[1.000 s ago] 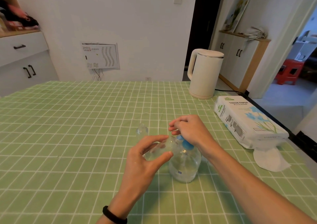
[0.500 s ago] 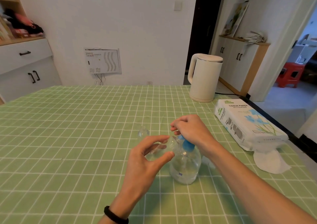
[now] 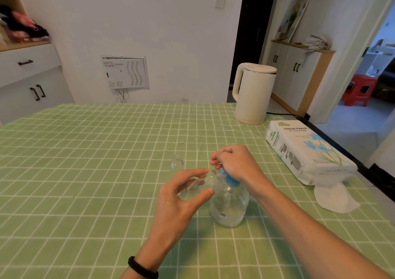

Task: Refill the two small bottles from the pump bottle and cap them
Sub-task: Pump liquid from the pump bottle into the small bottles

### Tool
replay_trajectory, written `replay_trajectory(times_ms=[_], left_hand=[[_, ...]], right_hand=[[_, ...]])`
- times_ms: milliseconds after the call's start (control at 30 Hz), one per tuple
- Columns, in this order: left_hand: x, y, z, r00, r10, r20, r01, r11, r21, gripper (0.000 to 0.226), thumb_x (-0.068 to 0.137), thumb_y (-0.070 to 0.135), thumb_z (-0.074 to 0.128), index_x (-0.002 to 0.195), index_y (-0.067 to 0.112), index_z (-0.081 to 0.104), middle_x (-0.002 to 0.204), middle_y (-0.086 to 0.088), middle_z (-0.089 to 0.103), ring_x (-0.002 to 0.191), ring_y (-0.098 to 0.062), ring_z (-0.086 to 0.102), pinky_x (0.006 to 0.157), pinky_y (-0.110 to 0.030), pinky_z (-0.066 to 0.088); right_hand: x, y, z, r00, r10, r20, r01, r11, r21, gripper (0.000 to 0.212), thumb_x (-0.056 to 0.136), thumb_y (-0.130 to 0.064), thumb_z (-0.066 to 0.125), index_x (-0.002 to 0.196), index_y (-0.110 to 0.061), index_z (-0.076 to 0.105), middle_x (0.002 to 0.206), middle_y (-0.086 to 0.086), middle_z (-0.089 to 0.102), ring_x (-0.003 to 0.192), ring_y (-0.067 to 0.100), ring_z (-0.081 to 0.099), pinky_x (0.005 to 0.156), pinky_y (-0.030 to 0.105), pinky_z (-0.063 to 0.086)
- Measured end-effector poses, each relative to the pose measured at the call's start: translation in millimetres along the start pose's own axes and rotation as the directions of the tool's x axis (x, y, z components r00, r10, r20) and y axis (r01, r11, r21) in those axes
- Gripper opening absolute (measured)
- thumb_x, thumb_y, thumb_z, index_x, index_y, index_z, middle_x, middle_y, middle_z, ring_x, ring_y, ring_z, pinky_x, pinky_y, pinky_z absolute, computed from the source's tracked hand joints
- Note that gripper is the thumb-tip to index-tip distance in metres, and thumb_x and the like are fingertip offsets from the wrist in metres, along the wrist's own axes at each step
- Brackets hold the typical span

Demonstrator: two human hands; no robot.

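- Left hand [image 3: 181, 195]: thumb and fingers [image 3: 188, 175] are curled round a small clear plastic bottle [image 3: 198, 185] and grasp it.
- The small clear plastic bottle is held tilted above the tabletop [image 3: 85, 172], with its upper end toward the pump nozzle. Contact between the two cannot be determined.
- Right hand [image 3: 235, 163]: fingers are clenched over the blue pump head [image 3: 230, 180] of a clear round pump bottle [image 3: 229, 208] and grasp it from above.
- The clear round pump bottle stands upright on the green checked tabletop, just right of the left hand.
- A second small clear bottle [image 3: 176, 162] stands on the tabletop beyond the left hand, apart from both hands. Whether it is capped cannot be determined.
- A black wristband [image 3: 142, 267] sits on the left wrist.
- A white electric kettle [image 3: 254, 92] stands at the far right of the tabletop.
- A white tissue-paper pack [image 3: 305, 150] lies near the kettle, with a loose white tissue sheet [image 3: 335, 199] at its near end.
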State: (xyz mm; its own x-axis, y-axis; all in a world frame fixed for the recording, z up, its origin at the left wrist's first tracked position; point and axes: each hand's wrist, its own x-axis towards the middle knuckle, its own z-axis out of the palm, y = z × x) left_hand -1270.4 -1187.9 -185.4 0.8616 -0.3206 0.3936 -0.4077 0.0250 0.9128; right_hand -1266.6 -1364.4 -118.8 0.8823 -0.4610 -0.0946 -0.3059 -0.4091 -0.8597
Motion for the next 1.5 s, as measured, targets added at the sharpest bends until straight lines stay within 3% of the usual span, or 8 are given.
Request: replay_trajectory(times_ms=[267,667,800,1100,1500], left_hand=[[1.9,7.5,0.4,1.0,-0.008,-0.005,0.008,1.0,0.002,0.039,0.081,0.018,0.091,0.11,0.039,0.077,0.113,0.014,0.08,0.103,-0.01,0.078,0.098,-0.033,0.058],[0.5,0.7,1.7,1.0,0.013,-0.005,-0.013,0.999,-0.035,0.039,0.079,0.025,0.091,0.112,0.04,0.077,0.113,0.012,0.08,0.106,-0.014,0.077,0.098,-0.027,0.058],[-0.7,-0.2,1.4,1.0,0.008,-0.005,-0.009,0.999,-0.033,0.04,0.081,0.018,0.09,0.113,0.039,0.078,0.113,0.013,0.08,0.105,-0.013,0.078,0.097,-0.025,0.059],[2.4,10.3,-0.3,1.0,0.021,0.007,-0.021,0.999,-0.027,0.038,0.08,0.021,0.089,0.114,0.034,0.078,0.113,0.015,0.08,0.105,-0.011,0.077,0.097,-0.026,0.059],[2.5,0.2,0.6,0.999,0.043,0.002,-0.043,0.999,-0.021,0.042,0.081,0.015,0.09,0.115,0.038,0.078,0.112,0.013,0.08,0.103,-0.013,0.078,0.097,-0.023,0.058]], right_hand=[[-2.3,-7.8,-4.8,0.999,0.003,0.033,-0.002,1.0,-0.026,0.024,0.101,-0.017,0.062,0.096,-0.009,0.084,0.102,0.003,0.084,0.105,0.025,0.078,0.106,0.05,0.059],[3.4,1.4,-0.3,1.0,-0.003,0.022,0.003,1.0,-0.014,0.03,0.103,-0.014,0.061,0.082,-0.025,0.08,0.095,-0.003,0.084,0.1,0.019,0.078,0.106,0.045,0.06],[2.3,1.1,0.2,1.0,-0.006,0.009,0.006,1.0,-0.018,0.034,0.103,-0.013,0.06,0.076,-0.026,0.078,0.092,-0.005,0.083,0.096,0.018,0.079,0.104,0.045,0.061],[-1.1,-10.8,-5.0,0.999,-0.022,0.028,0.023,0.999,-0.046,0.024,0.101,-0.016,0.062,0.093,-0.011,0.084,0.099,-0.001,0.084,0.102,0.022,0.078,0.105,0.048,0.06],[3.9,-0.5,-0.7,0.999,-0.014,0.033,0.015,0.999,-0.045,0.03,0.104,-0.012,0.058,0.089,-0.017,0.084,0.098,-0.002,0.084,0.102,0.02,0.078,0.106,0.045,0.06]])
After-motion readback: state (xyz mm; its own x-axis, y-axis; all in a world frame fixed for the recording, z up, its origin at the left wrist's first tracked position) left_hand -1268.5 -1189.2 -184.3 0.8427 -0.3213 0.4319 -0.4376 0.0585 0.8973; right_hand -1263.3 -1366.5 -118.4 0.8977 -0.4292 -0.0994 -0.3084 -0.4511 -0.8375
